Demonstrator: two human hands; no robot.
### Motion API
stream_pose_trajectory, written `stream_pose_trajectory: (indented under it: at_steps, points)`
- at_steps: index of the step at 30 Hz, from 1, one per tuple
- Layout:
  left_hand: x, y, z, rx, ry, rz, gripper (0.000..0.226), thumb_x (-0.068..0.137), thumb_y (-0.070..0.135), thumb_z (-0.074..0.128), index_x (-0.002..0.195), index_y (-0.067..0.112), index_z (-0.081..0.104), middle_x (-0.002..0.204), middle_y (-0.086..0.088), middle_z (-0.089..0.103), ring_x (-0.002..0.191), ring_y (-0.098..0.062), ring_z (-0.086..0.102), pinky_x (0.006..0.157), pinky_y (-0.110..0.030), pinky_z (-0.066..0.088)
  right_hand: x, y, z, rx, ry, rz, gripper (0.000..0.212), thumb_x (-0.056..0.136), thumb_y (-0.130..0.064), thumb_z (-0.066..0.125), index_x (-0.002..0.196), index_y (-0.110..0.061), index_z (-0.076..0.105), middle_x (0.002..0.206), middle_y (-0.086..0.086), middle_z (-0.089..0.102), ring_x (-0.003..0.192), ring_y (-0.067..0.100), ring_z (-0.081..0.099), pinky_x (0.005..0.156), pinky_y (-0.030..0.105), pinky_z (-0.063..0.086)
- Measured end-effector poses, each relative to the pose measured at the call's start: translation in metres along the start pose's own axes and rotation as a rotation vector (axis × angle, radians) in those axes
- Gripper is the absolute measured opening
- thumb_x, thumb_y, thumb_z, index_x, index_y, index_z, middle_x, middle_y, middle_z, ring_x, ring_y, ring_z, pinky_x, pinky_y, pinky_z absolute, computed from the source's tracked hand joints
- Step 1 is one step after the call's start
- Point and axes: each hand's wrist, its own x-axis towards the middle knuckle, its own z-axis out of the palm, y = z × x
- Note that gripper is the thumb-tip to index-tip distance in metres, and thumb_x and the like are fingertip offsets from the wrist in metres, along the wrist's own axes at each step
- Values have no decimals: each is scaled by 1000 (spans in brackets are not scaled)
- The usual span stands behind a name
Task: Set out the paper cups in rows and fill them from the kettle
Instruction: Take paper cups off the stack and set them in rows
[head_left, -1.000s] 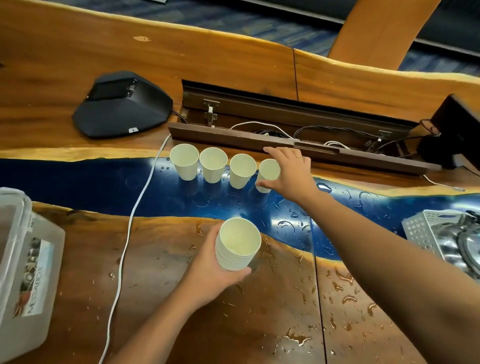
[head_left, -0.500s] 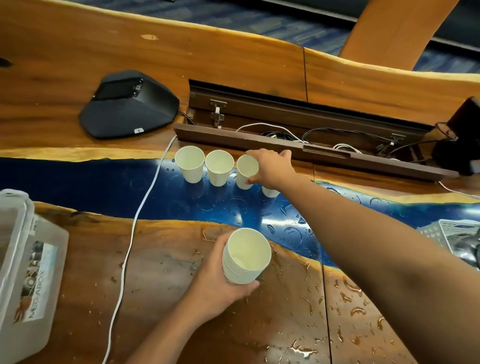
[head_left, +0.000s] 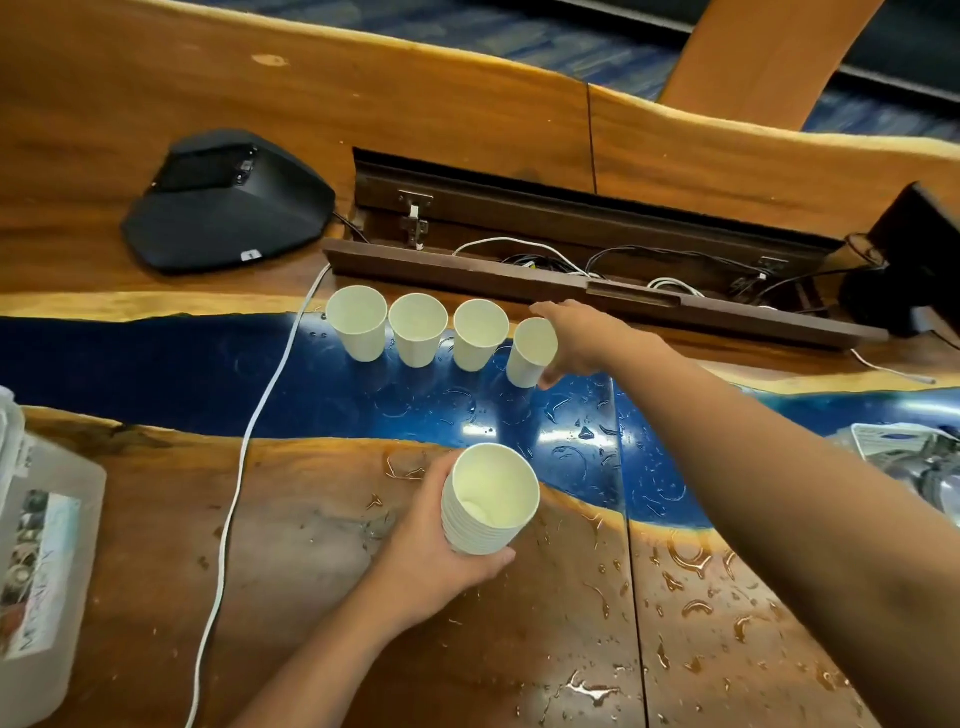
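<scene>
Your hands on the cups, with the frame edges cutting off the side items.

At far left a clear plastic box (head_left: 36, 582) is cropped, its label blurred. Your left hand (head_left: 431, 551) curls round the nested cup stack (head_left: 488, 501) at lower centre, mouth tilted up toward you. Above it, three paper cups (head_left: 418, 330) stand upright in a row on the blue table strip (head_left: 156, 374). Your right hand (head_left: 582, 340) pinches the fourth cup (head_left: 530, 353) at the row's right end; its base is hard to make out. At right edge, a shiny metal item (head_left: 919, 462) is cropped, unidentifiable.
</scene>
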Motion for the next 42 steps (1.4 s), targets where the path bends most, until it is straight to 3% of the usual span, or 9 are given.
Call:
stream_pose_trajectory:
  at_steps: [8, 15, 17, 19, 22, 24, 29, 34, 42]
  points:
    - [-1, 1, -2, 8, 2, 1, 95, 63, 32, 93, 120, 70, 27, 117, 42, 43, 117, 17, 41, 88, -7, 40, 11, 0, 2, 80, 85, 44, 92, 66, -28, 91, 145, -25, 42, 137, 7, 56, 120, 31, 55, 96, 48, 50]
    - [-2, -4, -1, -5, 12, -14, 94, 61, 33, 94, 122, 66, 29, 117, 39, 46, 116, 12, 45, 91, -11, 41, -15, -3, -10, 56, 132, 0, 126, 61, -38, 93, 156, -33, 9, 161, 6, 23, 142, 36, 32, 109, 59, 36]
    - [0, -2, -2, 4, 9, -14, 94, 62, 34, 93, 122, 66, 28, 115, 42, 43, 114, 17, 42, 85, -9, 43, -42, -9, -13, 122, 262, -76, 113, 67, -42, 88, 154, -35, 17, 159, 2, 28, 140, 31, 34, 110, 57, 36]
    - [2, -1, -2, -3, 9, -23, 91, 62, 31, 93, 121, 61, 31, 112, 42, 43, 111, 17, 43, 78, -8, 46, -80, -17, -14, 285, 347, -212, 77, 78, -43, 80, 144, -34, 40, 145, -5, 47, 127, 18, 48, 104, 45, 45]
    - [7, -3, -5, -24, 26, -37, 87, 60, 26, 93, 121, 54, 38, 113, 37, 51, 109, 10, 51, 86, -14, 46, -143, -29, -5, 417, 224, -357, 28, 89, -42, 67, 115, -33, 66, 112, -16, 65, 98, 1, 57, 79, 22, 47]
    - [11, -3, -4, -34, 24, -39, 87, 58, 26, 93, 123, 51, 41, 115, 30, 56, 108, 6, 55, 89, -22, 47, -176, -34, 6, 349, 99, -437, 27, 90, -48, 61, 115, -37, 67, 113, -23, 64, 103, -2, 53, 81, 17, 43]
    - [14, 10, 1, -5, -10, -45, 83, 61, 17, 92, 124, 37, 43, 114, 15, 60, 105, -2, 59, 80, -17, 49, -197, -30, 28, 148, 148, -556, 33, 99, -34, 55, 131, -32, 61, 128, -13, 62, 118, 5, 45, 96, 27, 44]
    - [16, 32, 8, 47, -61, -27, 82, 63, 20, 92, 126, 36, 41, 111, 17, 59, 102, -2, 58, 78, -20, 49, -200, -24, 25, 11, 207, -476, 33, 102, -30, 48, 134, -33, 58, 122, 0, 66, 111, 20, 58, 92, 41, 49]
    - [13, 52, 22, 55, -88, 28, 84, 69, 20, 89, 133, 33, 35, 114, 20, 53, 102, 0, 55, 72, -13, 44, -218, -17, 13, -62, 320, -480, 27, 100, -27, 55, 123, -27, 68, 113, -3, 72, 98, 18, 66, 92, 35, 50]
